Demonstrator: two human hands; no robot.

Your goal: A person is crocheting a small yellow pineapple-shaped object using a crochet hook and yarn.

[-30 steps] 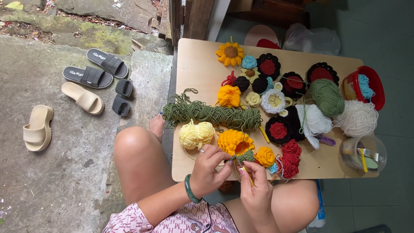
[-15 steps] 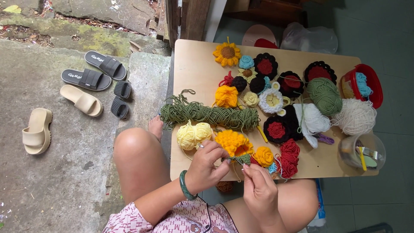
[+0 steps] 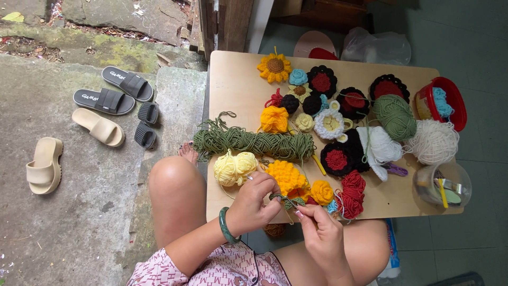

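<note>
The left hand [image 3: 254, 204] pinches a small green crochet piece [image 3: 283, 199] at the near edge of the wooden table [image 3: 238, 85]. The right hand [image 3: 320, 235] grips a crochet hook [image 3: 290, 202] touching that piece. Just beyond lie an orange crochet flower [image 3: 287, 177] and pale yellow yarn [image 3: 234, 167], then a green cord bundle [image 3: 254, 142]. Sandals [image 3: 98, 127] sit far left.
</note>
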